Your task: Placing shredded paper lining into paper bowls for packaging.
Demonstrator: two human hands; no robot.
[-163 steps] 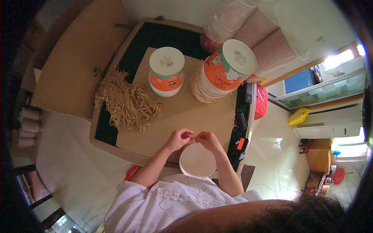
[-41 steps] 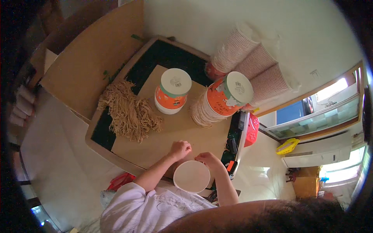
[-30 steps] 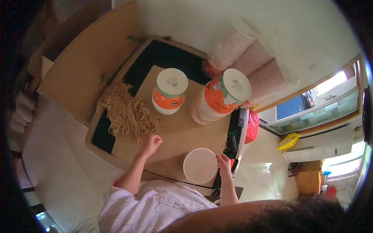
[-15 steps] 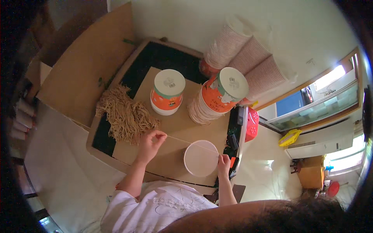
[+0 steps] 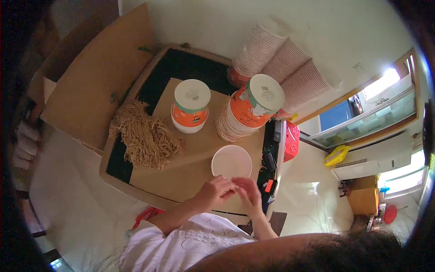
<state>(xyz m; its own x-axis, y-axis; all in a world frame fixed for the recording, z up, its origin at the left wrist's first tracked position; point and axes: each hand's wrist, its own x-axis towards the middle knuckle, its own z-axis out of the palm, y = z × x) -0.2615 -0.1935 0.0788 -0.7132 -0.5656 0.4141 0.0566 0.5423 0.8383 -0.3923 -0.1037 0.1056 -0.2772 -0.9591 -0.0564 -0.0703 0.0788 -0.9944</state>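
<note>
We take the white paper cup (image 5: 231, 161), seen from above as a pale round disc, as our landmark; it sits on a sheet of brown cardboard (image 5: 190, 158) that covers most of a dark-topped tray (image 5: 181, 68).

Far to the left of the cup lies a heap of tan string pieces (image 5: 144, 136), loose and frayed, partly on the cardboard and partly on the dark surface. Above and to the left of the cup stands an orange and white lidded cup (image 5: 190, 105), upright and well apart from it. Just above the cup, slightly to the right, a tilted stack of orange cups (image 5: 248, 111) leans with its white base toward us; its lower rims come close to the white cup. Behind that stack lie three long rows of nested ribbed cups (image 5: 283, 59) against the wall.

Directly below the cup our two hands meet. Our left hand (image 5: 215, 191) is curled, fingers bent inward toward the right one. Our right hand (image 5: 247, 192) lies just beside it, fingers bent likewise, the tips of both hands touching or nearly so. They appear pinched on something very small; we cannot tell what. The cup stands just beyond the fingertips, its near rim close to the knuckles, but neither hand grips it.

To the right of the cup, past the tray's edge, a red basket (image 5: 291, 141) sits on the pale floor.
</note>
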